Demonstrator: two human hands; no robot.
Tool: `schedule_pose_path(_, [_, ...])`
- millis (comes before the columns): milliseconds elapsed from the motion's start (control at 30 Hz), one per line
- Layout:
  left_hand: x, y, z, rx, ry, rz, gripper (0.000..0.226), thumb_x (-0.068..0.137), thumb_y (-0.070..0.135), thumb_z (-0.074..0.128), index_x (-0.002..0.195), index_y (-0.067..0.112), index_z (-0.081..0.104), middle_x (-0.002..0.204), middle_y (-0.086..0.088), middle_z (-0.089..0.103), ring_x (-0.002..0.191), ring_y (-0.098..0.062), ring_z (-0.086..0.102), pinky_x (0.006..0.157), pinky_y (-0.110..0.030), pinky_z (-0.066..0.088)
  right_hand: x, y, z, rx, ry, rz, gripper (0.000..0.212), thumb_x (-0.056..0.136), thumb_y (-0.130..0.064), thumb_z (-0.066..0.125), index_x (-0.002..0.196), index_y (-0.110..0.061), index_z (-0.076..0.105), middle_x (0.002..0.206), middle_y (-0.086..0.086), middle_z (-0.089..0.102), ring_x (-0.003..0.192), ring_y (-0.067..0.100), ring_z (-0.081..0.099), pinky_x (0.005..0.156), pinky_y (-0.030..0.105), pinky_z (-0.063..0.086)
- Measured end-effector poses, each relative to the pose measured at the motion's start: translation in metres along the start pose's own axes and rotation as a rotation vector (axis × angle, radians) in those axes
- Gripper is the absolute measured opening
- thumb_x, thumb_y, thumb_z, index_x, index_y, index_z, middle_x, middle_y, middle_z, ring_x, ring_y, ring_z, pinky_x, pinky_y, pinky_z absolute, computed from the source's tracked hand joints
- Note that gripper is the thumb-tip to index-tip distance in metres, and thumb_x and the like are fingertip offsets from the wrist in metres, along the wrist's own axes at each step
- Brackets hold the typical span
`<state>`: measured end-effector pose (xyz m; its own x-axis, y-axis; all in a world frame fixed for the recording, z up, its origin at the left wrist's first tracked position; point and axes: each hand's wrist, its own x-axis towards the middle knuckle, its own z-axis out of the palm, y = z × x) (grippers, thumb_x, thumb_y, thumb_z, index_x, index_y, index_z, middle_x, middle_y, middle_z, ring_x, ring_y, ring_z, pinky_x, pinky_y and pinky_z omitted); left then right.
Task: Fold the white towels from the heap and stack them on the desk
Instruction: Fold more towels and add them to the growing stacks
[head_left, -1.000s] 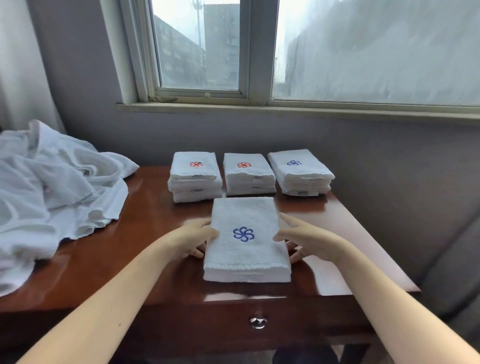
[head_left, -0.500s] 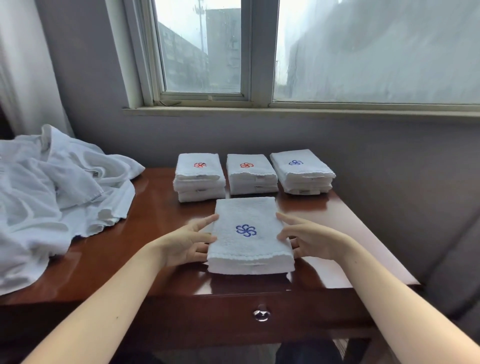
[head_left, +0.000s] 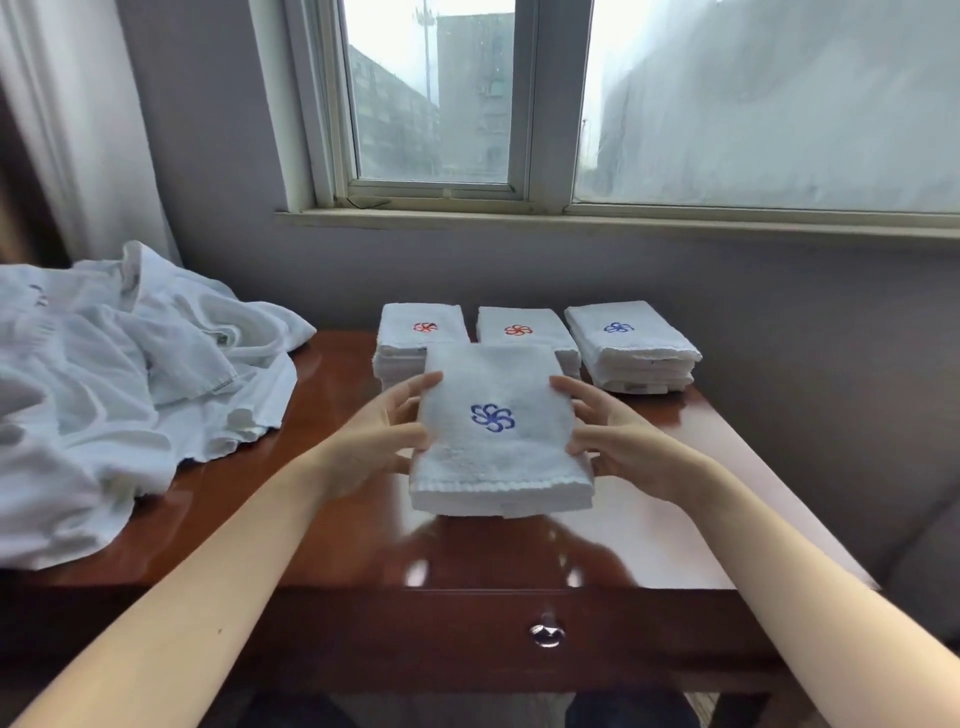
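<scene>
A folded white towel (head_left: 498, 457) with a blue flower emblem hangs above the wooden desk (head_left: 332, 509), lifted off it. My left hand (head_left: 387, 439) grips its left edge and my right hand (head_left: 602, 436) grips its right edge, thumbs on top and fingers underneath. Behind it stand three stacks of folded towels: a left stack (head_left: 410, 332) with a red emblem, a middle stack (head_left: 524, 325) with a red emblem, and a right stack (head_left: 631, 348) with a blue emblem. The heap of unfolded white towels (head_left: 104, 374) lies at the desk's left end.
The desk has a drawer with a metal knob (head_left: 546, 635) at the front. A wall and window sill (head_left: 571, 221) run behind the stacks. A grey upholstered seat (head_left: 924, 551) stands to the right of the desk.
The folded towel with the blue emblem lay flat on the desk between my hands. Both hands now hold it by its sides, raised off the desk and carried toward the stacks.
</scene>
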<state>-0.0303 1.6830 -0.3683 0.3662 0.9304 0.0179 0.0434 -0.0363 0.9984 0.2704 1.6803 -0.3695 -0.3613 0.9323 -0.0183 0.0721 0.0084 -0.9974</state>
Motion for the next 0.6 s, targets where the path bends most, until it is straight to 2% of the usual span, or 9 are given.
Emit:
schedule_pose_path(67, [0.001, 0.014, -0.01, 0.064, 0.011, 0.065, 0.082, 0.069, 0.004, 0.059, 0.142, 0.037, 0.043, 0.131, 0.003, 0.059, 0.112, -0.014, 0.065, 0.078, -0.034, 0.058, 0.012, -0.01, 0.001, -0.008, -0.014, -0.062, 0.079, 0.068, -0.002, 0.06, 0.137, -0.04, 0.046, 0.116, -0.012, 0.067, 0.096, 0.014, 0.068, 0.068, 0.032, 0.055])
schedule_pose_path(133, [0.006, 0.028, -0.02, 0.141, 0.038, 0.121, 0.085, 0.068, 0.003, 0.057, 0.146, 0.034, 0.039, 0.136, 0.004, 0.056, 0.115, -0.012, 0.063, 0.081, -0.031, 0.056, 0.028, -0.021, 0.004, -0.034, -0.02, -0.116, 0.082, 0.069, 0.0, 0.057, 0.139, -0.041, 0.043, 0.121, -0.014, 0.066, 0.099, 0.015, 0.068, 0.069, 0.031, 0.057])
schedule_pose_path(233, [0.023, 0.049, -0.04, 0.217, 0.077, 0.161, 0.09, 0.067, 0.002, 0.054, 0.15, 0.027, 0.034, 0.138, 0.002, 0.055, 0.117, -0.013, 0.061, 0.083, -0.025, 0.053, 0.06, -0.037, 0.011, -0.073, -0.006, -0.201, 0.085, 0.068, 0.001, 0.053, 0.144, -0.037, 0.041, 0.138, -0.009, 0.056, 0.091, 0.006, 0.066, 0.062, 0.017, 0.051])
schedule_pose_path(267, [0.031, 0.056, -0.047, 0.239, 0.09, 0.167, 0.09, 0.066, 0.001, 0.053, 0.151, 0.026, 0.034, 0.138, 0.001, 0.056, 0.115, -0.012, 0.062, 0.082, -0.024, 0.053, 0.072, -0.042, 0.013, -0.066, 0.003, -0.22, 0.085, 0.068, 0.001, 0.052, 0.144, -0.037, 0.041, 0.14, -0.008, 0.054, 0.091, 0.006, 0.065, 0.061, 0.016, 0.051])
schedule_pose_path(367, [0.06, 0.074, -0.07, 0.309, 0.153, 0.19, 0.09, 0.066, 0.002, 0.052, 0.15, 0.026, 0.035, 0.14, 0.002, 0.054, 0.116, -0.01, 0.061, 0.087, -0.025, 0.054, 0.114, -0.056, 0.015, -0.076, 0.043, -0.268, 0.084, 0.067, 0.0, 0.05, 0.143, -0.037, 0.042, 0.138, -0.007, 0.055, 0.099, 0.013, 0.067, 0.072, 0.034, 0.051])
schedule_pose_path(467, [0.093, 0.087, -0.092, 0.344, 0.227, 0.193, 0.09, 0.064, 0.005, 0.054, 0.149, 0.028, 0.038, 0.14, 0.003, 0.054, 0.123, -0.009, 0.057, 0.096, -0.033, 0.052, 0.158, -0.073, 0.015, -0.077, 0.08, -0.274, 0.082, 0.063, -0.006, 0.051, 0.136, -0.043, 0.047, 0.142, -0.003, 0.052, 0.095, 0.012, 0.063, 0.064, 0.033, 0.051])
schedule_pose_path(533, [0.113, 0.092, -0.105, 0.331, 0.255, 0.18, 0.088, 0.063, 0.006, 0.054, 0.147, 0.03, 0.04, 0.138, 0.002, 0.055, 0.12, -0.01, 0.059, 0.09, -0.033, 0.054, 0.185, -0.081, 0.013, -0.052, 0.085, -0.257, 0.08, 0.062, -0.007, 0.05, 0.131, -0.045, 0.049, 0.132, -0.005, 0.059, 0.085, 0.01, 0.064, 0.056, 0.03, 0.052])
schedule_pose_path(600, [0.132, 0.095, -0.114, 0.331, 0.28, 0.172, 0.088, 0.062, 0.007, 0.053, 0.146, 0.031, 0.041, 0.136, 0.002, 0.056, 0.116, -0.01, 0.062, 0.075, -0.023, 0.055, 0.21, -0.084, 0.011, -0.035, 0.092, -0.243, 0.079, 0.062, -0.006, 0.05, 0.131, -0.043, 0.05, 0.117, -0.009, 0.066, 0.074, 0.009, 0.064, 0.051, 0.027, 0.05])
